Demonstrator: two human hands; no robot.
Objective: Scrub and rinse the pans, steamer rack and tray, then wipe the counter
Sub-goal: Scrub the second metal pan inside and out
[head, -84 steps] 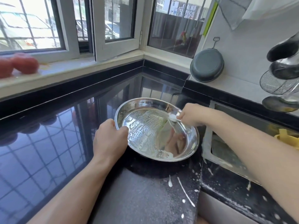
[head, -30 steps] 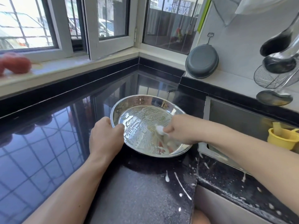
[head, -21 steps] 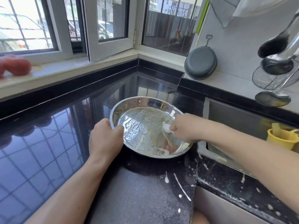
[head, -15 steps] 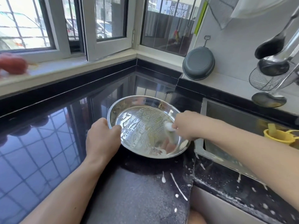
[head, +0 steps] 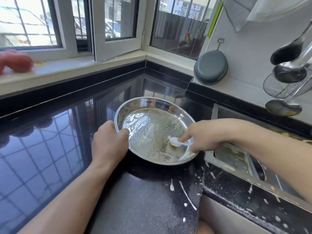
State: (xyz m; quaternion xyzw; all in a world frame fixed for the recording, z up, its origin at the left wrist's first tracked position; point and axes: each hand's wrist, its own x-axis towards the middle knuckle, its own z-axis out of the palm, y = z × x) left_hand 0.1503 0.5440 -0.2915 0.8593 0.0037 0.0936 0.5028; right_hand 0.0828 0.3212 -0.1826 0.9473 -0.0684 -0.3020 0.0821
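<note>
We see the round shiny steel pan [head: 152, 115] sitting on the black glossy desk [head: 50, 149], just beside the sink [head: 236, 159]. Left hand [head: 108, 142] grips its near-left rim. Right hand [head: 202, 137] pinches a small white scrubber [head: 173, 141] against the soapy pan floor.

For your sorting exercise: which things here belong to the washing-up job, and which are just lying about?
In use: pan, brush, left hand, right hand, counter, sink.

Lying about: grey lid, ladles, strainer, red things on the sill.
</note>
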